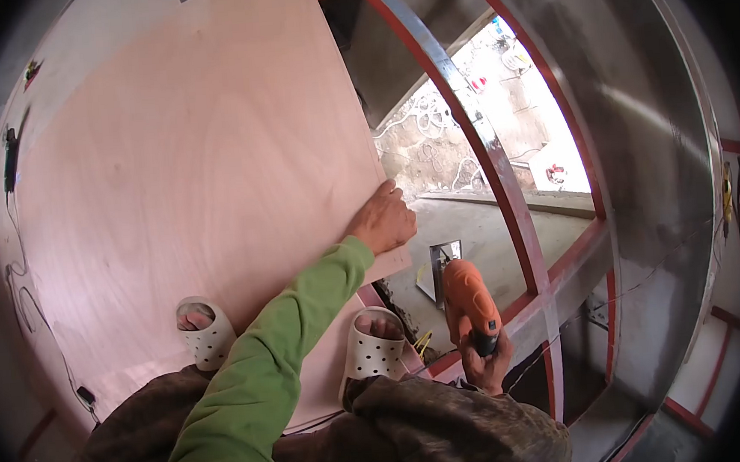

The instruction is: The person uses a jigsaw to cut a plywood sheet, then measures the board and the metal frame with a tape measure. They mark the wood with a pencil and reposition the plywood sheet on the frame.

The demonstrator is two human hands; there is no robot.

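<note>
A large, pale plywood sheet (pixel 201 148) lies over the left half of the view. My left hand (pixel 384 219), at the end of a green sleeve, is closed on the sheet's right edge near its lower corner, with the fingers curled. On the right, beside my knee, my right hand (pixel 488 364) is wrapped round the lower part of an orange power tool (pixel 470 297). The tool's orange body points up and away from me; its tip is hidden.
White perforated clogs (pixel 373 344) are on my feet. Red and grey metal frame bars (pixel 503 170) curve over an opening, with a concrete floor and coiled cables below. A thin cable with a black tool (pixel 11 160) runs along the sheet's left side.
</note>
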